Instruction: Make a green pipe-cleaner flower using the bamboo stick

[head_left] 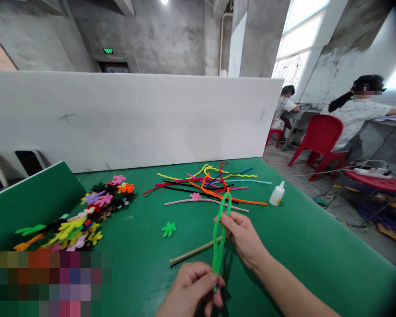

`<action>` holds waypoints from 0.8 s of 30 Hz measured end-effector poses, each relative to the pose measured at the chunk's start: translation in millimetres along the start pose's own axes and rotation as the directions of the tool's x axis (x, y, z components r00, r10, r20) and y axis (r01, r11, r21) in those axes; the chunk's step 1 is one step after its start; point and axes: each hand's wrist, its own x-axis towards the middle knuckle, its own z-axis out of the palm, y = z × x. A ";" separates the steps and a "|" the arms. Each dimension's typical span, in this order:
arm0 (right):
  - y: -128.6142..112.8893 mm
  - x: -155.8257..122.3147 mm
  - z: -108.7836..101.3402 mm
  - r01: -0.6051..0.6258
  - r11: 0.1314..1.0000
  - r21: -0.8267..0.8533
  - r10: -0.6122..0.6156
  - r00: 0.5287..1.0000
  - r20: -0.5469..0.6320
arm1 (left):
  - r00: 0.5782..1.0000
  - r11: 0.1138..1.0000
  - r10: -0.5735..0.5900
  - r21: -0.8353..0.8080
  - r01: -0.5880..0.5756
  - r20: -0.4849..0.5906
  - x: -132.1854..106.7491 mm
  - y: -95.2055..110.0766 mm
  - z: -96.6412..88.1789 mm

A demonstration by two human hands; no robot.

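Observation:
A green pipe cleaner [220, 229], bent into a long narrow loop, stands upright between my hands. My left hand [191, 288] pinches its lower ends near the table's front edge. My right hand [242, 235] pinches the loop higher up, fingers closed on one strand. Under the hands lies a thin tan stick [193, 254] on the green table [300, 237]. A green felt flower [169, 229] lies flat to the left of the loop.
Several coloured pipe cleaners [207, 182] are scattered at mid-table, a pink felt flower [195, 196] among them. A white glue bottle [277, 194] stands to their right. A heap of felt flowers [86, 215] lies left. A white board [128, 116] walls the far edge. People sit at the right by red chairs [320, 141].

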 end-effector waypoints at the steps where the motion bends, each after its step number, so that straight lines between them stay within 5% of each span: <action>1: -1.9 2.4 -3.5 0.015 1.000 0.015 -0.014 1.000 -0.019 | 0.999 0.999 -0.031 -0.008 0.031 0.022 0.4 -0.8 -0.2; 11: -26.0 10.9 -26.4 0.007 1.000 0.020 -0.007 1.000 0.006 | 0.995 0.993 -0.084 -0.075 0.088 0.057 -2.2 5.7 -2.3; 17: -11.5 -2.4 -5.3 -0.101 0.988 -0.119 0.131 0.948 0.289 | 0.994 0.994 0.072 -0.079 -0.078 -0.081 -3.4 5.4 3.4; 24: 7.3 -22.2 19.3 -0.122 0.978 -0.169 0.173 0.929 0.327 | 0.974 0.977 0.194 0.116 -0.182 -0.112 0.8 6.5 -0.2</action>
